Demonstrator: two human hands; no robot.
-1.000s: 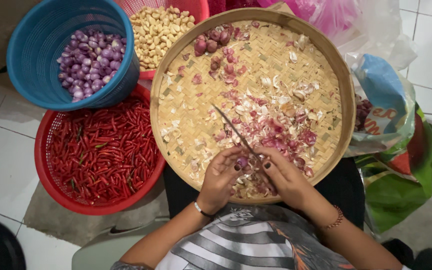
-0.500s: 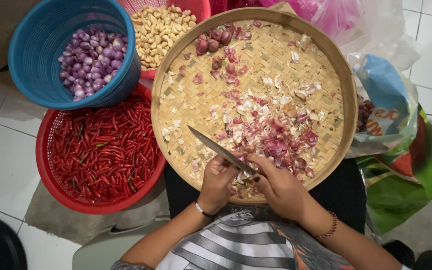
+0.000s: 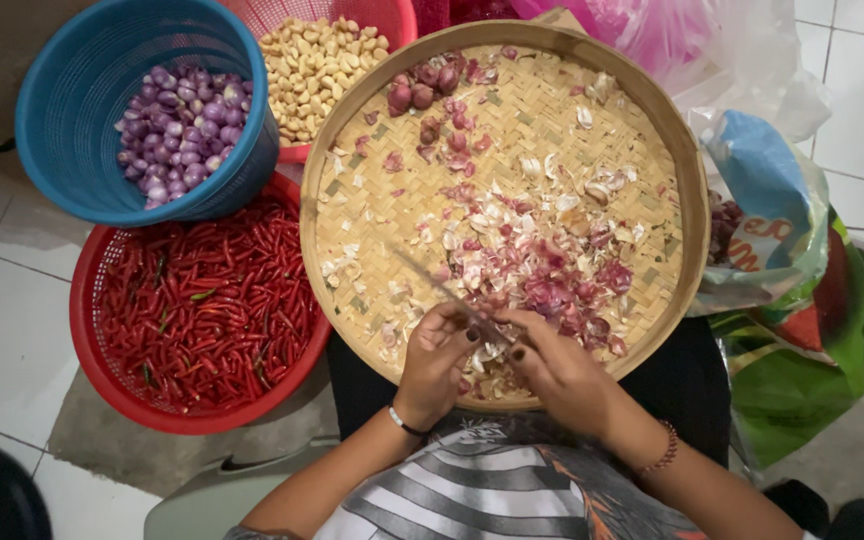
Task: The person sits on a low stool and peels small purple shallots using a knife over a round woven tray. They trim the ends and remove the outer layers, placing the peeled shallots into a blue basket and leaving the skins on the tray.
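Chillies [image 3: 202,310] far left in red basket [image 3: 87,345], well apart from hands. Blue basket [image 3: 62,130] above it, full of peeled purple shallots [image 3: 182,130]. Garlic cloves [image 3: 317,65] in second red basket at top, partly tucked behind tray rim.

Woven tray [image 3: 347,200] centre, round, resting on lap. Skins [image 3: 542,270] scattered over middle and right; few unpeeled shallots [image 3: 422,90] at far rim, well apart from hands.

Left hand [image 3: 434,362] at near rim, fingers curled shut around knife [image 3: 447,295] handle. Blade blurred, long axis running up-left from grip, tip over bare weave, away from body. Right hand [image 3: 557,370] just beside left, fingertips touching or nearly so, pinched shut on something small at blade base. Probably a shallot, but too hidden to confirm. Work piece sits between both hands, directly at knife heel, equally near to each.

Skin pile lies up-right of hands, nearer right hand. Unpeeled stock straight ahead across tray, no clear nearer side.

Bags [image 3: 782,260] far right, plastic, blue and green, outside tray.
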